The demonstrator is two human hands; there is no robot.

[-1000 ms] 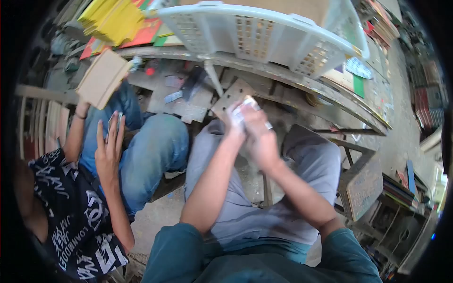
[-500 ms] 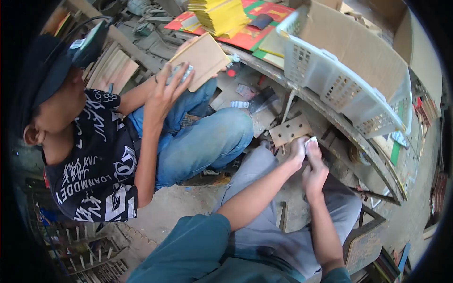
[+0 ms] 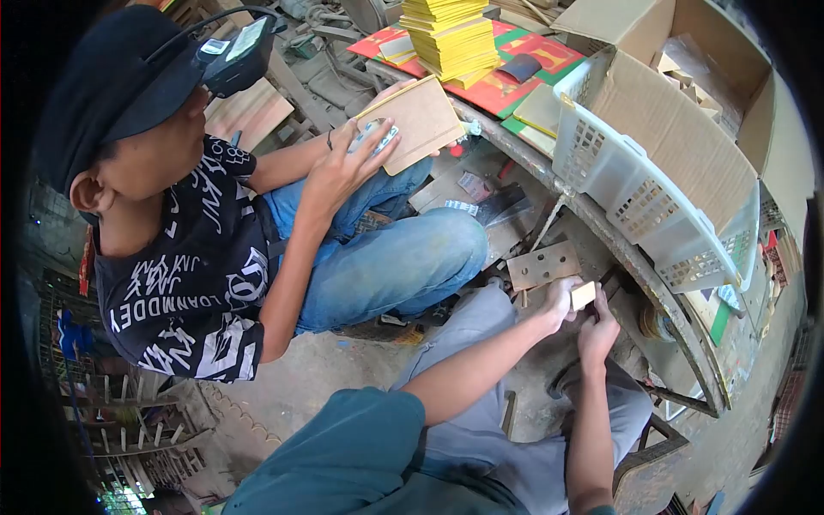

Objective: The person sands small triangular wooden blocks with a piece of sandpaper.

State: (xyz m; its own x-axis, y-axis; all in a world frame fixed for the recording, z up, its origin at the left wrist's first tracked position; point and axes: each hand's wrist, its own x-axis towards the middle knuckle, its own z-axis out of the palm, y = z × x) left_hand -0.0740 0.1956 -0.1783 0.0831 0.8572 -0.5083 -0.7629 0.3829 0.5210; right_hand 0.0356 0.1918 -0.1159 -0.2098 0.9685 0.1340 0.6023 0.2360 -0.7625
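A small pale wooden block [image 3: 584, 296] sits between my two hands, above my lap. My left hand [image 3: 561, 305] is closed around its left side, with the fingertips partly hidden. My right hand [image 3: 597, 333] is closed at the block's right edge, thumb and fingers against it. Just beyond the left hand lies a flat wooden board with several round holes [image 3: 544, 266].
At my left a seated person [image 3: 189, 232] rubs a thin wooden panel [image 3: 421, 124] with a small pad. A metal-edged table [image 3: 618, 236] curves along the right, bearing a white plastic basket [image 3: 639, 202], a cardboard box [image 3: 772, 129] and yellow-edged panels [image 3: 446, 39].
The block has turned so its broad pale face shows, and my right hand has shifted to its right edge. The camera view has shifted. The other person's hands stay on the panel.
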